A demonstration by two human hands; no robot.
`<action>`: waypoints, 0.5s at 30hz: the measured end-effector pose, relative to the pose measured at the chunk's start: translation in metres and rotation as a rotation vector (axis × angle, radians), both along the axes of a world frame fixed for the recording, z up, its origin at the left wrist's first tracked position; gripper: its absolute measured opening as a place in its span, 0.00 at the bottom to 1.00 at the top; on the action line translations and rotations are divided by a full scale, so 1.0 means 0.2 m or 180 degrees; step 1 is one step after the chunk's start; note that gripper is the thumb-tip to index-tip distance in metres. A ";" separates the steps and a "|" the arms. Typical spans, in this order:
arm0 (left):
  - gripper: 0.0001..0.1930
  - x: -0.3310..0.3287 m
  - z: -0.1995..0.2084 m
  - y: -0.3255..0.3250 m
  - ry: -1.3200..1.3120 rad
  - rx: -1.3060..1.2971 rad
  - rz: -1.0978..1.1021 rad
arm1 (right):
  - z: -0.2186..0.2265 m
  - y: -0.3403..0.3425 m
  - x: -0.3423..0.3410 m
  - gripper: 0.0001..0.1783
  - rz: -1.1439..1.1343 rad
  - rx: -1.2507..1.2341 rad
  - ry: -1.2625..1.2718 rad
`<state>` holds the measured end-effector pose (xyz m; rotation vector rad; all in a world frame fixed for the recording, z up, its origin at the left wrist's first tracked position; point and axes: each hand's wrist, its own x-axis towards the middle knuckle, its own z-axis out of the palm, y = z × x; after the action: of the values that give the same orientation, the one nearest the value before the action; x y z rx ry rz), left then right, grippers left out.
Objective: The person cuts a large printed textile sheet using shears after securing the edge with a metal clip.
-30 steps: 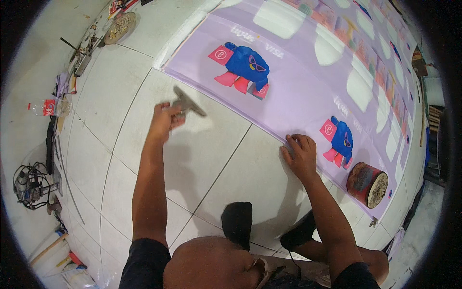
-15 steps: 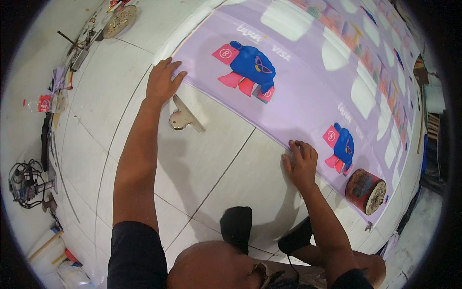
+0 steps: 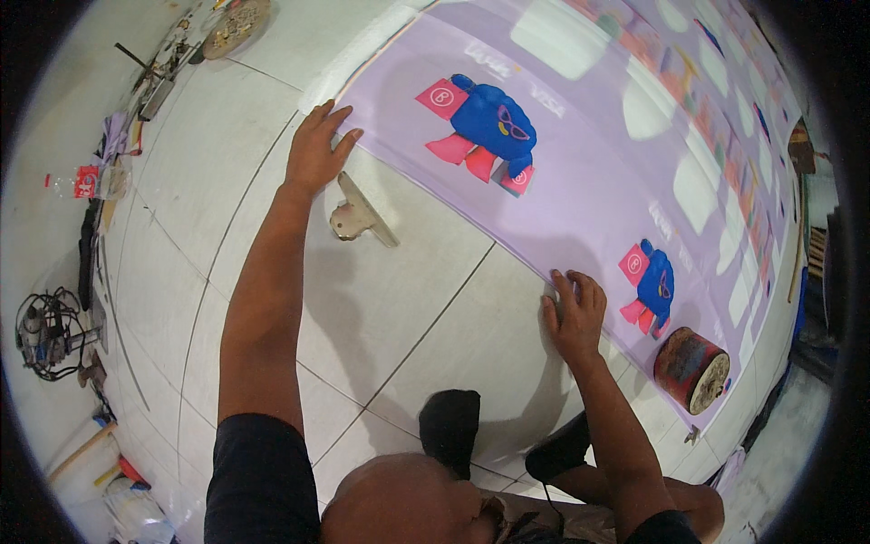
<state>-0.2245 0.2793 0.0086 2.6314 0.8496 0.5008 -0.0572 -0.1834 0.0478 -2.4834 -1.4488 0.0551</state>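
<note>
Left hand (image 3: 317, 156) had its grip spread, thumb apart, at a corner of the lilac printed sheet (image 3: 580, 186); right hand (image 3: 577, 315) also spread, fingertips on the near edge. That edge slanted from upper left to lower right over tiled floor (image 3: 430, 304); longer axis unclear. Surface glossy, with blue-and-pink figures (image 3: 494, 121). Metal clip (image 3: 364, 216) lay near; rusty cylinder (image 3: 691, 370) weighed on the sheet.

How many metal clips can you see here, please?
2: one clip lies on the floor beside the left hand; another clip is at a corner of the printed sheet, near the cylinder. Others may be hidden.
</note>
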 end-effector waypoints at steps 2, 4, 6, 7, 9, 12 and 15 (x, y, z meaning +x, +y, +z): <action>0.26 -0.01 -0.02 0.02 -0.0032 0.0012 0.0007 | 0.00 0.00 0.00 0.26 0.0012 -0.0033 -0.0011; 0.28 -0.04 -0.02 0.06 -0.0009 -0.0072 0.0039 | 0.00 0.00 -0.01 0.26 0.0044 -0.0014 -0.0007; 0.31 -0.03 -0.01 0.07 0.0026 -0.0302 0.0071 | -0.01 0.00 0.00 0.26 0.0071 0.0010 -0.0031; 0.32 -0.02 -0.01 0.06 -0.0023 -0.0345 0.0100 | -0.01 -0.01 0.00 0.26 0.0064 0.0009 -0.0025; 0.34 -0.02 0.01 0.04 -0.0118 -0.0432 0.0168 | -0.01 -0.01 0.01 0.26 0.0061 0.0009 -0.0010; 0.33 -0.01 0.02 0.02 0.0033 -0.0543 0.0278 | 0.00 -0.01 0.00 0.26 0.0019 -0.0068 0.0002; 0.31 0.00 0.00 0.04 -0.0073 -0.0313 0.0175 | 0.03 -0.02 0.02 0.28 0.0113 -0.0028 -0.0067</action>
<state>-0.2236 0.2870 0.0082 2.5144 0.9178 0.4896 -0.0535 -0.1870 0.0546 -2.4725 -1.5044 0.0420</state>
